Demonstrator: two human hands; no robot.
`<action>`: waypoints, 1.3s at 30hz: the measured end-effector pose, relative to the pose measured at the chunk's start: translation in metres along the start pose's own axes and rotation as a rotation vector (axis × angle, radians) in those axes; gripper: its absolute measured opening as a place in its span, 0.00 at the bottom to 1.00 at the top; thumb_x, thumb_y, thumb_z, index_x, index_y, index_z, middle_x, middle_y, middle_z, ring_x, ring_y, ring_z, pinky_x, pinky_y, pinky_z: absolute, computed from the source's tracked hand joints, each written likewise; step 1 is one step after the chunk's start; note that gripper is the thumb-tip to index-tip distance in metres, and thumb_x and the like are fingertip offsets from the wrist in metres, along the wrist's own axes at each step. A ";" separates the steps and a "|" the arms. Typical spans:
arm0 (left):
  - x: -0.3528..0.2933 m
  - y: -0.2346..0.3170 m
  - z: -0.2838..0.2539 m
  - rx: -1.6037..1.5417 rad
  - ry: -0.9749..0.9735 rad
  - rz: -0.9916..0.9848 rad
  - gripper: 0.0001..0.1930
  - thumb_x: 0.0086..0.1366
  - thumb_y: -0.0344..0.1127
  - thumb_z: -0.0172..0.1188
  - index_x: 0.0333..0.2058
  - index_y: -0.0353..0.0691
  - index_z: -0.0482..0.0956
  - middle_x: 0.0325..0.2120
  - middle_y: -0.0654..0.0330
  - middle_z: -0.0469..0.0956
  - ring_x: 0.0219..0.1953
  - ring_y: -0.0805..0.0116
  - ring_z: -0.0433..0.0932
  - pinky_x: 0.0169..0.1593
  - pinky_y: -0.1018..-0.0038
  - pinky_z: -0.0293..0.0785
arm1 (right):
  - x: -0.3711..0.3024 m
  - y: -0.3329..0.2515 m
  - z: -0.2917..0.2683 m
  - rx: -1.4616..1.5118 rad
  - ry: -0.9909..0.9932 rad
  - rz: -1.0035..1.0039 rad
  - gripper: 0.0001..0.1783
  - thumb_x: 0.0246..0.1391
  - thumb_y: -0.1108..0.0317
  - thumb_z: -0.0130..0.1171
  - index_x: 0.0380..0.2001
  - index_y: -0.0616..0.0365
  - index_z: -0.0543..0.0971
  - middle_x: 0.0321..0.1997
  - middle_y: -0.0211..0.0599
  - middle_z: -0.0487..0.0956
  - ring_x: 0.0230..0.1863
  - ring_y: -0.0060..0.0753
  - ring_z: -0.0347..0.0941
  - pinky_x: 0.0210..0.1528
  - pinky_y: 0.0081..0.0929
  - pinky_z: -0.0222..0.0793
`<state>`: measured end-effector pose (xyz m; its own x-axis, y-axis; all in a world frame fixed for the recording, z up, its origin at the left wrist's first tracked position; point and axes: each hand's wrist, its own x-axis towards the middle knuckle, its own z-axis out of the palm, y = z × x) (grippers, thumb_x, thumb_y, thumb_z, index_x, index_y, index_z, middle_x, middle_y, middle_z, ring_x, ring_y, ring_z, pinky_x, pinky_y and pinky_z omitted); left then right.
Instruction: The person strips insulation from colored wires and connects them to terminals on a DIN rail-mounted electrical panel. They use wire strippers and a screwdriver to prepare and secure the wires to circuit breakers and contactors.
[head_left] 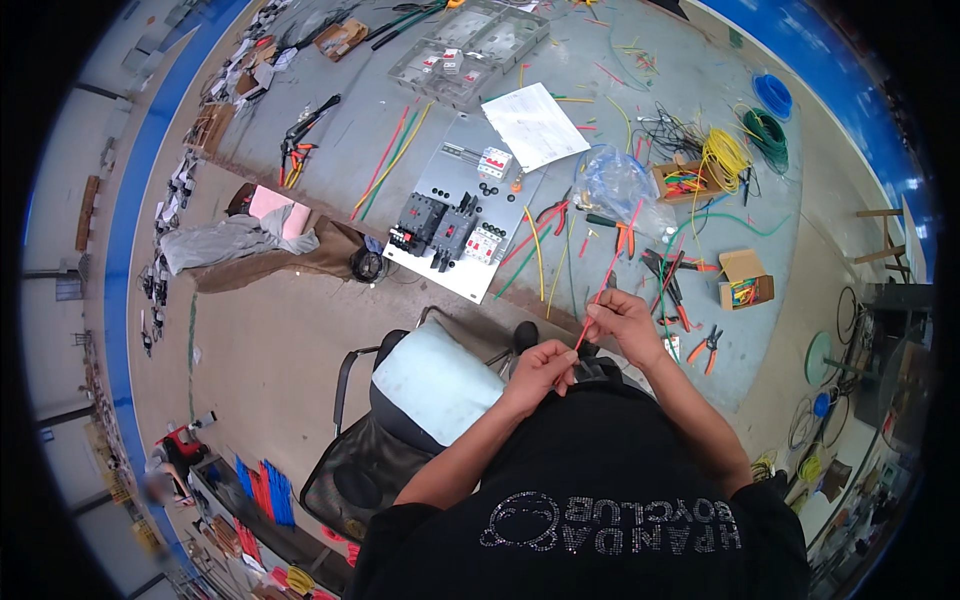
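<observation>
Between my two hands runs a red wire, held at a slant near my body at the table's front edge. My left hand is closed, pinching its lower end. A little higher up, the closed fingers of my right hand grip the same wire, and its free length points up and away over the table. Left of my hands, a white mounting plate carries black contactors and small white circuit breakers. Pliers with red handles lie just beyond my right hand.
Wire strippers and a small box of coloured pieces lie at the right. Further back are a white paper sheet, a clear plastic bag, a yellow wire coil and a grey organiser. A cushioned chair stands at my left.
</observation>
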<state>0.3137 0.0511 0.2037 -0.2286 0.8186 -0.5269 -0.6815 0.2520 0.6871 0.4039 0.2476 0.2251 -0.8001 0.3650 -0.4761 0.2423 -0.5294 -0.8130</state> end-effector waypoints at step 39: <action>0.004 -0.012 -0.005 -0.104 0.023 0.049 0.09 0.74 0.37 0.57 0.36 0.39 0.76 0.23 0.64 0.78 0.22 0.78 0.74 0.28 0.82 0.69 | 0.006 0.021 0.013 -0.109 -0.112 0.038 0.13 0.60 0.76 0.62 0.47 0.62 0.74 0.30 0.29 0.80 0.29 0.20 0.77 0.33 0.22 0.74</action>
<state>0.3176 0.0493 0.1911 -0.2781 0.8163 -0.5062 -0.7375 0.1561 0.6570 0.3973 0.2289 0.2095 -0.8441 0.2552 -0.4716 0.3269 -0.4523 -0.8298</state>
